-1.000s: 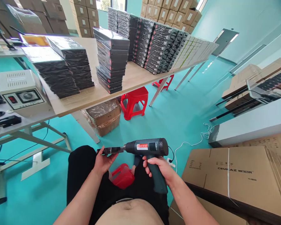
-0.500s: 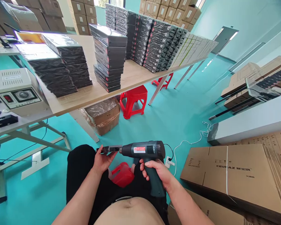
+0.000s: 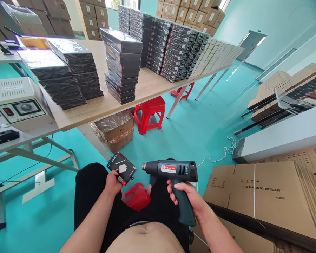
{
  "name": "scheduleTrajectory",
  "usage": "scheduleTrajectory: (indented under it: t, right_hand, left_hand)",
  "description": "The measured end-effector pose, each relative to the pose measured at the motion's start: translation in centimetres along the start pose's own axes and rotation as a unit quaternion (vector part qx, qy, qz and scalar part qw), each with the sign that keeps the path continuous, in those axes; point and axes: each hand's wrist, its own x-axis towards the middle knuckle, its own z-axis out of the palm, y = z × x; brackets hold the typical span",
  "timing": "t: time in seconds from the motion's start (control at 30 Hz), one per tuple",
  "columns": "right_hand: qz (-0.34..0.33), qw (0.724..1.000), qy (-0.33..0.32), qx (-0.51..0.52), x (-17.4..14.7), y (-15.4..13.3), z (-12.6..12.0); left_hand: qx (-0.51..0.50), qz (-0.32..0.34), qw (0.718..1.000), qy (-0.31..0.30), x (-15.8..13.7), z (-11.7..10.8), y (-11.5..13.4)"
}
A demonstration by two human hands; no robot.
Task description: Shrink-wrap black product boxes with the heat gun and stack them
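Gripped at its lower edge by my left hand point(image 3: 113, 183) is a flat black box point(image 3: 124, 165) with red edges and a white charger pictured on its face. The broad printed side is turned up towards me. My right hand point(image 3: 186, 195) is wrapped round the handle of a dark green heat gun point(image 3: 177, 170) with a red and white label. Its metal nozzle points left at the box, with a small gap between them. Both are held above my lap.
Stacked black boxes point(image 3: 122, 66) and wrapped bundles point(image 3: 65, 70) stand on the wooden table point(image 3: 147, 84). A beige control unit point(image 3: 21, 105) is at left. Red stools point(image 3: 150, 114) and an open carton point(image 3: 118, 131) are on the floor. Flattened cartons point(image 3: 252, 189) lie at right, near a white cable point(image 3: 213, 160).
My left hand has turned the box from edge-on to face up. The heat gun has shifted right, away from the box.
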Motion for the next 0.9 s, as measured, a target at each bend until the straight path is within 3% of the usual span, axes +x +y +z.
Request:
scheduleTrajectory:
  t: [0.2, 0.4, 0.73, 0.9]
  right_hand:
    - [0.004, 0.999, -0.016, -0.033, -0.5, 0.8, -0.2]
    - [0.005, 0.998, -0.027, -0.052, -0.3, 1.4, 0.1]
    - [-0.006, 0.998, -0.032, -0.062, 0.0, 1.3, 1.1]
    - [0.017, 0.994, -0.084, -0.074, 0.0, 1.6, 2.1]
  left_hand:
    - [-0.019, 0.019, 0.998, 0.054, 0.1, 0.3, -0.1]
    - [0.007, 0.031, 0.999, 0.029, 0.2, -0.1, -0.2]
    - [0.015, 0.011, 0.999, 0.049, -0.3, 0.3, 0.0]
    - [0.04, -0.022, 0.996, 0.071, -0.2, 0.1, -0.2]
